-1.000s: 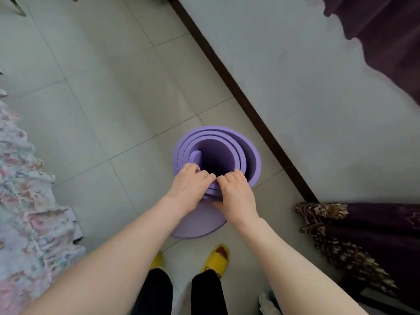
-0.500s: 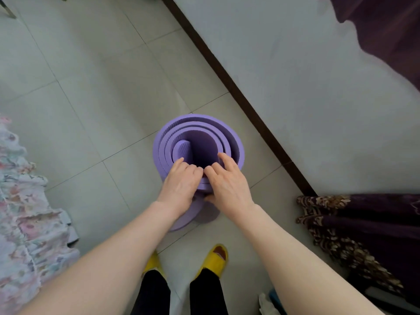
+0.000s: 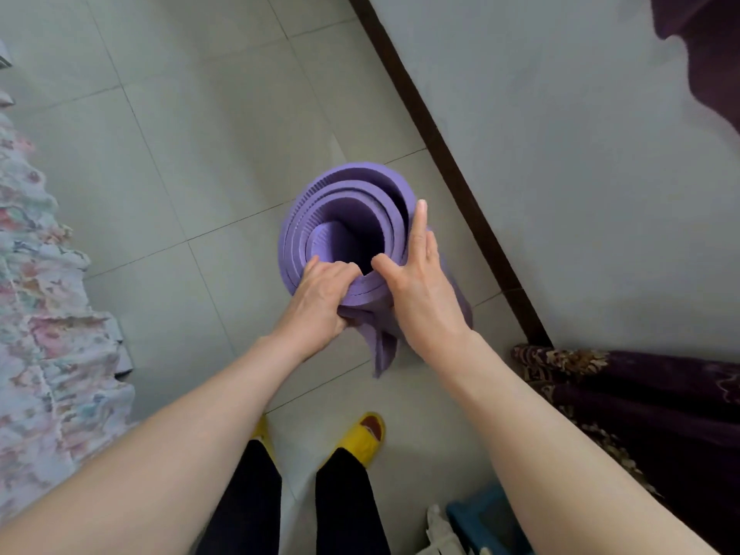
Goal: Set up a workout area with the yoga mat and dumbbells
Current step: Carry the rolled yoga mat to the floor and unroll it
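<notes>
Moved since earlier: right hand [image 3: 420,290] has slid from the near rim round to the right side of the rolled yoga mat [image 3: 348,218], index finger now stretched up along the outer wrap; loose tail of the mat now hangs out below the hands.
Left hand: left hand [image 3: 320,302] curled tight over the near rim, fingers hooked into the layers, pinching several wraps.
Right hand: palm flat on the roll's right flank, thumb tucked over the near rim, other fingers fairly straight and close together; holding the roll, a steadying hold more than a clench.
Mat position: centre of frame, standing on end, open spiral facing the camera; bottom hidden, cannot tell if it rests on the tiled floor [image 3: 180,162] or is lifted. Near the dark skirting strip [image 3: 440,138] that runs diagonally through the upper right.
Mat state: still rolled, only the outer flap has come loose.
Dumbbells: none in view.
Other: yellow slippers [image 3: 360,438] lower centre, dark patterned curtain [image 3: 640,402] lower right, floral fabric [image 3: 44,314] left edge.
Done: mat gripped by both hands.
Left: carry to open floor, unroll flat, fetch and place dumbbells.
Progress: very early, judged from the rolled mat.
</notes>
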